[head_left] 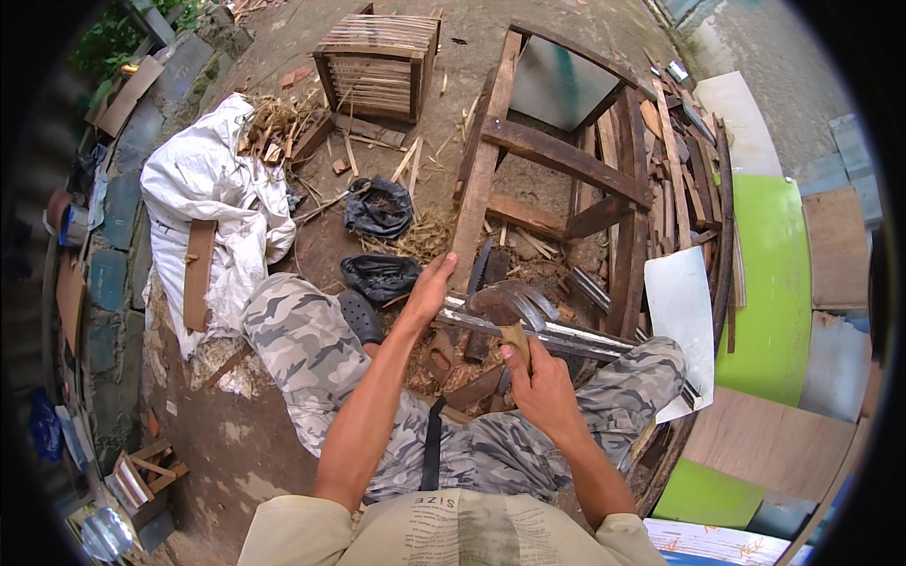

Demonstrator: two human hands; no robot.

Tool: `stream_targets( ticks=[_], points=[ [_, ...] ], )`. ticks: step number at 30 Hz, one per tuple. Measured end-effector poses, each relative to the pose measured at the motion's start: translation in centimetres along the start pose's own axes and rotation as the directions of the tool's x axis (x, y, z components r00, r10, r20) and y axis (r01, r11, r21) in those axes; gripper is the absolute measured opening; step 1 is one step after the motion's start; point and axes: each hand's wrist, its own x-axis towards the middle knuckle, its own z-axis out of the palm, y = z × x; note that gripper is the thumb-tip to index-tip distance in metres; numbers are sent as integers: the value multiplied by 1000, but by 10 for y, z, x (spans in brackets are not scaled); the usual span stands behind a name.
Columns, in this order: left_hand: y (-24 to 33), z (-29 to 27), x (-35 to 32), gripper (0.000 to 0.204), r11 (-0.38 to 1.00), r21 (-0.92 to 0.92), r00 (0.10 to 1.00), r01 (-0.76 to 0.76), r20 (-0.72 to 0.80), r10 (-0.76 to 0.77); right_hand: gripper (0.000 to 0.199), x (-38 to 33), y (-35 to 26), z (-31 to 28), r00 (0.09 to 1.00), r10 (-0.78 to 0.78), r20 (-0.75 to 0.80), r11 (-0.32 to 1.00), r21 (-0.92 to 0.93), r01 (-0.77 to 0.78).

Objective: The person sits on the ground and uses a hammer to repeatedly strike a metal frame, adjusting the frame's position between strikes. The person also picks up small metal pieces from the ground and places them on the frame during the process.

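My right hand [545, 391] is closed around the wooden handle of a claw hammer [514, 338]. The hammer's head is over a pale, worn bar [576, 341] that runs across the near end of a dark wooden frame [566, 165]. My left hand [431, 291] grips the near end of the frame's left leg, beside the bar's left end; its fingertips are partly hidden. Crosspieces join the frame's legs, and a grey sheet [561, 83] shows at its far end. A blue saw blade [480, 266] lies just beyond the bar.
Two black plastic bags [379, 208] sit left of the frame. A slatted wooden crate [377, 71] stands farther back. At left is a white sack [212, 179] with wood scraps. Stacked timber [694, 179] and a green board [769, 274] lie on the right.
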Motion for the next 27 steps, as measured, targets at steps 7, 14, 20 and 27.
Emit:
stream_targets(
  ticks=[7, 14, 20, 27],
  points=[
    [11, 2, -5, 66, 999, 16, 999, 37, -1, -37, 39, 0, -12, -16, 992, 64, -110, 970, 239, -36],
    [0, -1, 3, 71, 999, 33, 995, -9, 103, 5, 43, 10, 13, -3, 964, 224, 144, 958, 148, -245],
    [-2, -4, 0, 79, 997, 70, 989, 12, 144, -22, 40, 4, -5, -6, 993, 43, -107, 992, 126, -29],
    [14, -1, -9, 82, 1000, 29, 992, -1, 124, -3, 33, 1, -17, -16, 999, 47, -25, 997, 67, -45]
  ],
)
